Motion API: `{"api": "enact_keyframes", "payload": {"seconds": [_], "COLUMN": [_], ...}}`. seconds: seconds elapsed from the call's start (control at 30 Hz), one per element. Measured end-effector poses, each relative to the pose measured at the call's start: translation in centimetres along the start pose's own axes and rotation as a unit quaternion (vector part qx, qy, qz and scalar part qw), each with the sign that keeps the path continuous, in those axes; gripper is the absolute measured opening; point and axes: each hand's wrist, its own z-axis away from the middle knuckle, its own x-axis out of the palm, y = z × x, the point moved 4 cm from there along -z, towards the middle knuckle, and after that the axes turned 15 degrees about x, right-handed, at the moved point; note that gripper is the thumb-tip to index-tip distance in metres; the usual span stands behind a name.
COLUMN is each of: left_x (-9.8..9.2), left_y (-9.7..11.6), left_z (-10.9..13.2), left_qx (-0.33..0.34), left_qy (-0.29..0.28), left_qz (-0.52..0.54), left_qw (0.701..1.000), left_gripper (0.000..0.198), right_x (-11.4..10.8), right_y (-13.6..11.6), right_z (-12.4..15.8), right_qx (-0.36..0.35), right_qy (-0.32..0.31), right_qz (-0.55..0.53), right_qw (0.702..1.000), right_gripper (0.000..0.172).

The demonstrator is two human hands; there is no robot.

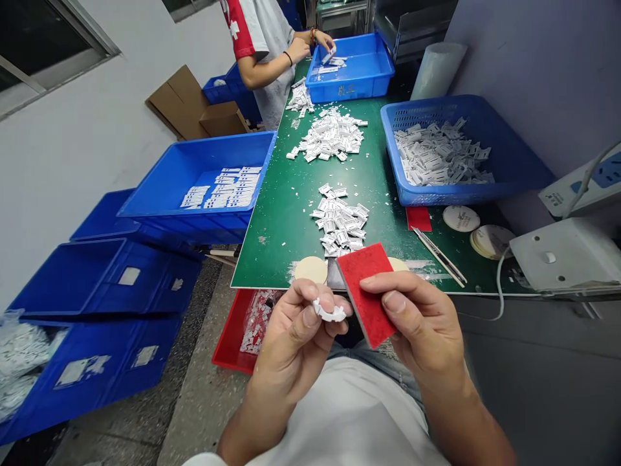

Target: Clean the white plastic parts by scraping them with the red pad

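Left of the green mat (pixel 286 213), blue crates (pixel 101 278) stand on the floor, and a blue bin (pixel 194 162) with rows of white pieces butts against the mat's left edge. Below the mat's near edge a red tray (pixel 230 343) sits on the floor. In front of that edge, over the lap, the left hand (pixel 295 330) is curled, thumb and fingertips pinching a small white part (pixel 330 312). Just right of it, the right hand (pixel 417 323) is loosely closed, thumb on top, gripping a red pad (pixel 366 291) that tilts up toward the mat; the part nearly touches the pad's lower edge. On the mat's middle lies a pile (pixel 339 223) of white parts, with a larger heap (pixel 330 136) farther back. Tweezers (pixel 439 255) lie near the mat's near right, beside pale discs (pixel 460 218). A blue basket (pixel 436 194) of parts rests on the mat's right side. At the mat's far end another person's hand (pixel 324 40) reaches into a blue tray (pixel 359 77).
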Motion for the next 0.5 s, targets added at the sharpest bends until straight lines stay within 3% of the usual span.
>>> {"api": "enact_keyframes", "payload": {"seconds": [0.1, 0.17, 0.27, 0.33, 0.37, 0.4, 0.47, 0.5], "left_x": [-0.4, 0.2, 3.2, 5.7, 6.9, 8.0, 8.4, 7.8], "left_y": [0.3, 0.5, -0.3, -1.7, -2.5, -3.4, -4.8, -5.6], "left_z": [-0.4, -1.9, -7.0, -12.3, -15.2, -17.9, -22.5, -24.2], "left_qx": [0.007, 0.014, 0.005, 0.017, 0.049, 0.086, 0.179, 0.183], "left_qy": [-0.026, -0.111, -0.265, -0.321, -0.341, -0.366, -0.342, -0.326], "left_qz": [-0.002, 0.008, -0.019, -0.124, -0.210, -0.313, -0.548, -0.594], "left_qw": [1.000, 0.994, 0.964, 0.939, 0.915, 0.872, 0.742, 0.712], "left_gripper": [0.011, 0.011, 0.018, 0.019, 0.025, 0.040, 0.048, 0.044], "right_x": [-0.7, -1.5, -3.3, -4.5, -5.1, -5.6, -6.7, -7.2], "right_y": [0.0, 0.1, 0.6, 0.8, 0.8, 0.8, 1.0, 1.0], "right_z": [0.5, 1.0, 1.9, 2.6, 3.0, 3.4, 4.1, 4.5], "right_qx": [-0.024, -0.032, -0.026, -0.024, -0.023, -0.021, -0.008, 0.002], "right_qy": [0.027, 0.044, 0.088, 0.128, 0.149, 0.169, 0.205, 0.222], "right_qz": [0.031, 0.053, 0.059, 0.046, 0.037, 0.029, 0.007, -0.006], "right_qw": [0.999, 0.997, 0.994, 0.990, 0.988, 0.985, 0.979, 0.975], "right_gripper": [0.018, 0.018, 0.017, 0.014, 0.013, 0.012, 0.014, 0.016]}}
